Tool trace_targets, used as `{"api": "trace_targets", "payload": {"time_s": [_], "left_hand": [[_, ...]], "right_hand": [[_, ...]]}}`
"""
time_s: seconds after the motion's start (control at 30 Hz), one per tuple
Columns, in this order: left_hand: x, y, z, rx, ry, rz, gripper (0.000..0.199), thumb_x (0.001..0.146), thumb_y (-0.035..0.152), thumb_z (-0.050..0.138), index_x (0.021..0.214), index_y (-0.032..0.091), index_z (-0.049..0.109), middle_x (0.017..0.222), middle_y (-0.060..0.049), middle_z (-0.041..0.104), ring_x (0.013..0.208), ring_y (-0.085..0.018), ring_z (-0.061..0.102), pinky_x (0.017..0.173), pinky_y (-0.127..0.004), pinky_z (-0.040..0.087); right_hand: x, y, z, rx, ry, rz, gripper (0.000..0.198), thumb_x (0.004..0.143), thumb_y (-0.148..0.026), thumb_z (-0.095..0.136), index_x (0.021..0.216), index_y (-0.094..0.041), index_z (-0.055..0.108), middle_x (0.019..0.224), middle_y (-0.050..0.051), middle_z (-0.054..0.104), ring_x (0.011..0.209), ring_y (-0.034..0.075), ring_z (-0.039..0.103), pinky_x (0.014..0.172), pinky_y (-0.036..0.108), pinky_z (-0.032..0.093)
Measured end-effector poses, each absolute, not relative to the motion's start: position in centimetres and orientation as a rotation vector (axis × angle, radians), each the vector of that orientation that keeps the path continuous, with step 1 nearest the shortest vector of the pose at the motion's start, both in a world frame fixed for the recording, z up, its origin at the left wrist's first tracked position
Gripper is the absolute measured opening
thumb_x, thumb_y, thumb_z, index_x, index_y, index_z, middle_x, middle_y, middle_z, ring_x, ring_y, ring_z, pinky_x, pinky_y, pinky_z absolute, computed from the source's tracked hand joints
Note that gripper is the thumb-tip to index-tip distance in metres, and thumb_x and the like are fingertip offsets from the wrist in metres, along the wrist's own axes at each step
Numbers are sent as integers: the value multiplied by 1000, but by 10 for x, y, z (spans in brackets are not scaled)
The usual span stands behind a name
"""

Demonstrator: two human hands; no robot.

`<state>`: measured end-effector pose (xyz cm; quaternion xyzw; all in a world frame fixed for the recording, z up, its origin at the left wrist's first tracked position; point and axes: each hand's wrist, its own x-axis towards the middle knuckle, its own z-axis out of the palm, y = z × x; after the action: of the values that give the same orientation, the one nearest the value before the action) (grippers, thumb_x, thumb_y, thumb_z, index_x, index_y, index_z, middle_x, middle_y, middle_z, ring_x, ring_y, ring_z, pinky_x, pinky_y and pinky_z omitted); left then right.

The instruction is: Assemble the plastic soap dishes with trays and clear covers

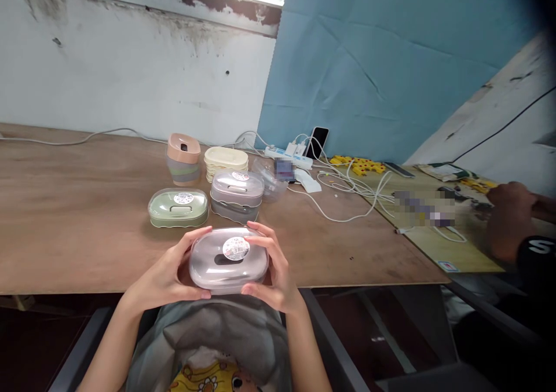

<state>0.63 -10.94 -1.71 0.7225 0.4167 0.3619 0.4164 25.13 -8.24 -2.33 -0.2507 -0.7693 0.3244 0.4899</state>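
Held item: the grey box [226,273], lid up, at the front edge of the table [78,224], above the lap [211,325]. The left hand [170,275] grasps its left end, thumb on the near side; the right hand [280,269] grasps the right end, one finger touching the label [236,248]. Whether the base rests on the wood cannot be told.

Risks, as judged: a drop ranks first. The lid is glossy and the hold is by the fingers at the ends; should one hand slacken, the box could tip off the edge into the lap. Uneven pressure might spring the lid. A forward push could knock the grey stack [237,201] just behind, which might topple.

Edges and room: the front edge runs directly beneath the work, leaving no margin on the near side. Ahead, the green box [178,213] and grey stack restrict travel. The widest room lies left of the green box; rightward, there is room as far as the white cable [343,220], a likely snag.
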Motion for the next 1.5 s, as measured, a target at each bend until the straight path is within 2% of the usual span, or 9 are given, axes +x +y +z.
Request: {"api": "trace_targets", "payload": {"time_s": [0.27, 0.47, 0.63, 0.77, 0.87, 1.1, 1.27, 1.5], "left_hand": [[6, -110, -17, 1809, 1079, 866, 89, 71, 30, 79, 141, 36, 23, 143, -5, 39, 127, -28, 45, 104, -36, 42], [5, -110, -11, 1845, 1102, 793, 85, 76, 29, 74, 141, 34, 19, 144, -8, 36, 127, -29, 44, 104, -41, 42], [4, -109, -16, 1869, 1099, 867, 90, 75, 30, 75, 145, 30, 18, 147, -9, 32, 130, -31, 40, 109, -45, 36], [4, -109, -17, 1884, 1095, 862, 105, 71, 32, 79, 148, 31, 9, 150, -10, 30, 135, -30, 35, 113, -45, 30], [5, -109, -17, 1909, 1139, 841, 113, 67, 34, 82, 149, 31, 4, 151, -10, 28, 135, -30, 36, 112, -46, 31], [5, -109, -16, 1939, 1199, 814, 111, 70, 36, 79, 149, 26, 2, 153, -13, 25, 136, -32, 34, 112, -45, 31], [5, -108, -17, 1945, 1185, 817, 112, 69, 37, 80, 149, 26, 2, 152, -13, 25, 135, -31, 35, 111, -44, 31], [5, -107, -18, 1951, 1208, 797, 109, 68, 33, 81, 148, 34, 6, 152, -5, 30, 134, -27, 36, 110, -40, 34]], "right_hand": [[251, -81, -21, -592, -1933, 785, 59, 74, -60, 67, 121, -25, 54, 142, 12, 38, 132, 31, 38, 107, 46, 35], [250, -79, -21, -634, -1988, 811, 75, 63, -53, 80, 125, -26, 49, 147, 12, 33, 137, 32, 32, 109, 46, 33], [249, -80, -21, -675, -1996, 831, 65, 66, -41, 82, 121, -27, 50, 144, 11, 37, 136, 30, 35, 107, 43, 37], [246, -82, -23, -704, -1969, 762, 61, 66, -39, 82, 117, -29, 51, 140, 9, 40, 133, 29, 39, 105, 42, 39], [244, -83, -24, -713, -1960, 730, 60, 66, -39, 82, 116, -30, 51, 139, 8, 41, 131, 29, 41, 103, 41, 40], [250, -80, -24, -726, -2024, 764, 66, 63, -40, 83, 118, -30, 49, 136, 7, 46, 131, 28, 42, 104, 39, 39], [254, -77, -25, -725, -2050, 799, 61, 64, -34, 83, 115, -29, 50, 128, 6, 49, 120, 25, 51, 98, 34, 42], [258, -66, -14, -709, -2034, 803, 64, 54, -33, 86, 107, -29, 52, 125, 5, 51, 116, 27, 54, 92, 35, 45]]}}
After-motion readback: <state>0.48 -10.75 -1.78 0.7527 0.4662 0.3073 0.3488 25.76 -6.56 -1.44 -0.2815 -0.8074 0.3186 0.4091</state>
